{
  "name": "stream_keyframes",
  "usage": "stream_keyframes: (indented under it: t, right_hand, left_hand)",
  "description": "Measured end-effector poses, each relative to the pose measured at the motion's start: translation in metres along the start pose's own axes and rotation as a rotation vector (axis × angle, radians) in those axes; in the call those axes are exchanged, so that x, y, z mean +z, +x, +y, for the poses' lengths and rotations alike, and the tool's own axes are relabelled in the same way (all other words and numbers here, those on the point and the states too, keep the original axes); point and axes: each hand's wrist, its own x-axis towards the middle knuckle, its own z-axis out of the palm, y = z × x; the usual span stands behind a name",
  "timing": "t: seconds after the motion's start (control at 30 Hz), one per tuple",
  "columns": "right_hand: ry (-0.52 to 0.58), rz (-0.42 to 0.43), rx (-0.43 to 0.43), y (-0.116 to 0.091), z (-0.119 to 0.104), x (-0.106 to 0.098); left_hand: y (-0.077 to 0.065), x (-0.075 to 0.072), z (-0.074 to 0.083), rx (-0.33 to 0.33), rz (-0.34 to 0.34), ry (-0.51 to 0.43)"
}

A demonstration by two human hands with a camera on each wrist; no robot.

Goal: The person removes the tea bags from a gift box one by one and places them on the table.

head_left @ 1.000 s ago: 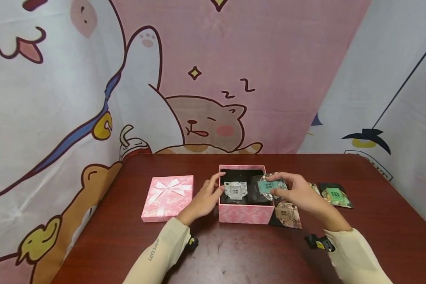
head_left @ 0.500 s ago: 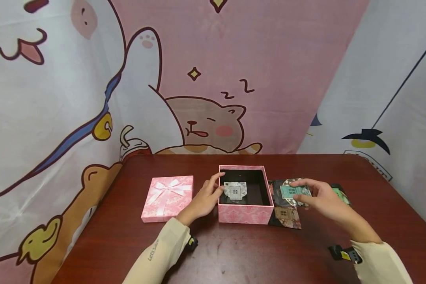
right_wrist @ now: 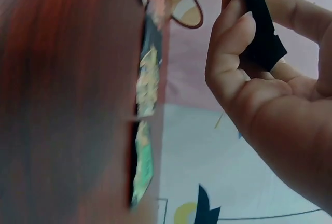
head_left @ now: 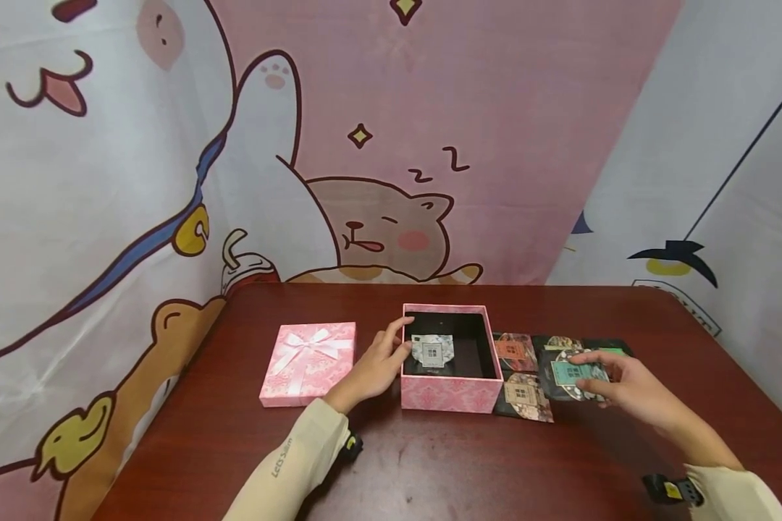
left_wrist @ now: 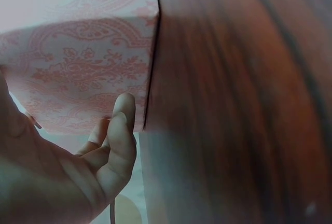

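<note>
A pink patterned gift box [head_left: 452, 396], its lid off, has a black inside. One packet with a silvery-grey label [head_left: 433, 353] lies at the left of its floor. My left hand [head_left: 376, 365] holds the box's left wall, index finger and thumb at the rim, the other fingers along the outer side [left_wrist: 83, 73]. To the right of the box, my right hand [head_left: 635, 387] pinches a flat black packet with a teal label [head_left: 567, 373] by its right side. From the right wrist view, the packet's dark back [right_wrist: 262, 37] shows between thumb and fingers, raised above the table.
The pink lid with a ribbon bow [head_left: 308, 362] lies left of the box. Beside the box's right wall are packets with an orange label [head_left: 513, 349] and a brown label [head_left: 523, 396]. A green-label packet [right_wrist: 143, 162] lies farther right, partly hidden in the head view.
My right hand has lifted the teal-label packet out of the box and carried it right, past the orange-label and brown-label packets. My left hand stays at the box's left wall.
</note>
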Motion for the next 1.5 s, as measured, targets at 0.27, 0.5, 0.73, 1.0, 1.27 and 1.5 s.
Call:
stream_keyframes:
  t: [0.27,0.5,0.73,1.0,1.27,1.5]
  right_hand:
    - [0.020,-0.023,0.107,0.002,0.020,0.001]
    - [0.005,-0.031,0.137,0.001,0.034,0.003]
    - [0.038,-0.069,0.151,0.000,0.041,0.004]
    - [0.026,-0.131,0.081,-0.002,0.044,0.004]
    - [-0.040,-0.078,0.119,-0.007,0.034,0.002]
    - [-0.175,-0.060,0.186,-0.014,0.026,-0.003]
  left_hand:
    - [0.001,-0.001,-0.001,0.010,0.012,-0.003]
    - [0.002,0.000,-0.002,-0.005,-0.013,0.014]
    - [0.002,0.000,-0.002,0.002,-0.004,0.003]
    - [0.002,0.001,-0.002,-0.021,-0.026,0.006]
    - [0.000,-0.001,-0.001,-0.002,-0.015,-0.001]
    - [0.001,-0.001,-0.001,-0.010,-0.027,0.004]
